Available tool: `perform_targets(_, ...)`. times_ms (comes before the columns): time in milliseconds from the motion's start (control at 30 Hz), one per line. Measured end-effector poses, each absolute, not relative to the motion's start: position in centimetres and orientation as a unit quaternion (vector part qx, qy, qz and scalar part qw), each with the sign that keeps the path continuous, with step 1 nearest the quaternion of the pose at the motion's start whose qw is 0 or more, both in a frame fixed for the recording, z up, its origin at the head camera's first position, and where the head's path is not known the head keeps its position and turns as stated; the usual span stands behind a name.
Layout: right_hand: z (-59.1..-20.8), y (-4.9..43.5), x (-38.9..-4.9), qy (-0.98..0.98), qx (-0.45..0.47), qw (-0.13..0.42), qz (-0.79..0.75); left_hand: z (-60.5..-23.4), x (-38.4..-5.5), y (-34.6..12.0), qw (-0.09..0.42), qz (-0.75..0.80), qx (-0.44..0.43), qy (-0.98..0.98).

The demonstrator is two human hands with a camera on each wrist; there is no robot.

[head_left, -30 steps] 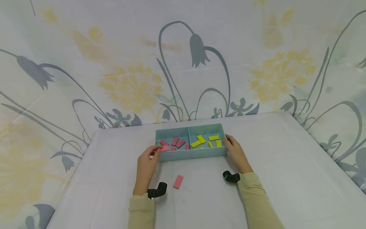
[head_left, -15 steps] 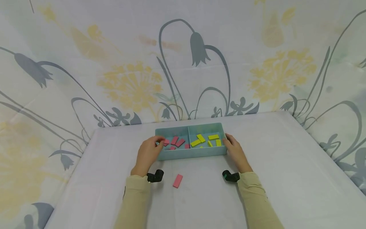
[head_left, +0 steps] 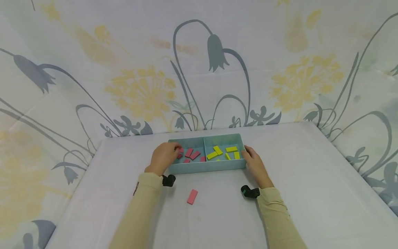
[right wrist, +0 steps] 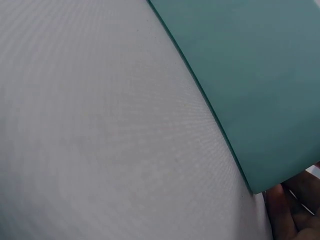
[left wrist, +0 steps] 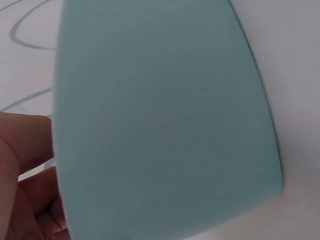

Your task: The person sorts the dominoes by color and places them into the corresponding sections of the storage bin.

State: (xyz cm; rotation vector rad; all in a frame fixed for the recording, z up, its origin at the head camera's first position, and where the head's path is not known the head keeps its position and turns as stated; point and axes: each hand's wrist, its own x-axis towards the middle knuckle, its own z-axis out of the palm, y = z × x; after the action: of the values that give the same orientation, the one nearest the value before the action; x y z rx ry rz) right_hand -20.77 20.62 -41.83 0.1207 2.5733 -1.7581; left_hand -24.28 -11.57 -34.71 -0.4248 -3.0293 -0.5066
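A pale teal two-compartment box [head_left: 207, 167] rests on the table, with several pink blocks [head_left: 195, 155], flat and domino-shaped, in its left compartment and several yellow ones [head_left: 231, 149] in the right. My left hand [head_left: 164, 156] reaches over the box's left end and pinches a pink block [head_left: 181, 150], partly hidden by the fingers. At the other end, my right hand [head_left: 255, 165] grips the box's right wall. The left wrist view is mostly filled by the box's outer wall [left wrist: 165, 120]; in the right wrist view, fingers [right wrist: 280, 212] curl past the box's corner.
One loose pink block [head_left: 192, 196] lies on the white-covered table [head_left: 217, 221] in front of the box, between the forearms. A flower-patterned cloth [head_left: 199, 76] hangs behind and along both sides.
My left hand has moved from the box's front left corner up and over the left compartment, carrying the pink block inward. My right hand stays on the box's right end.
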Motion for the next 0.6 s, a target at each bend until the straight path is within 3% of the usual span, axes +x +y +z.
perform_targets(600, -42.1, 20.6, -20.8, 0.828, 0.035, 0.002, -0.559, -35.1, -25.8, -10.7, -0.007, -0.070, -0.140, -0.988)
